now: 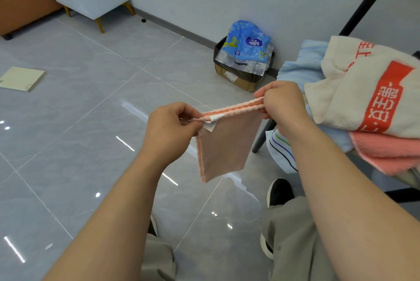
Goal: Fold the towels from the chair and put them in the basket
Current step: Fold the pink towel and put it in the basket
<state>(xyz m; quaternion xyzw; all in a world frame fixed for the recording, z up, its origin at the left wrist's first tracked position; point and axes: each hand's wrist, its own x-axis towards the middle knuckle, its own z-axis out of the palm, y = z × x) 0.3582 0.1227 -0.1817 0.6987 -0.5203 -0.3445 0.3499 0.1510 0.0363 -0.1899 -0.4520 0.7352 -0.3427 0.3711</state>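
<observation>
Head view, looking fwd and down. Mid-frame, in the air above a grey tiled floor [91,103]: small peach towel [227,146], seemingly doubled, two fluffy edges showing along the top.

Left hand [170,124] pinching the top-left corner btwn thumb and curled fingers, right beside a white care label [212,122]. Right hand [281,101] pinching the top-right corner the same way, fingers curled in.

Top edge pulled taut btwn both hands, slanting from lower left to upper right. Shape near square, so long axis hard to call w/ the wide lens; prob. along that top edge. Free bottom edge pointing down at the floor, lower-left corner lowest.

Handling, as a guess: v. light, soft, floppy, no stiffness, not fragile, napped so not slippery. Best hold at corners or along the top edge; a light pinch enough. Sag or twist likely on release of one corner.

Right side, on a chair [261,139] (only dark leg and frame visible): pile of unfolded towels.
- cream towel w/ red printed band [354,89] on top
- light blue towel [300,67] behind
- coral towel [391,151] beneath
- white striped towel [281,153] hanging off the front

Basket not in view. By the wall: cardboard box [238,80] w/ a blue tissue pack [247,42].
</observation>
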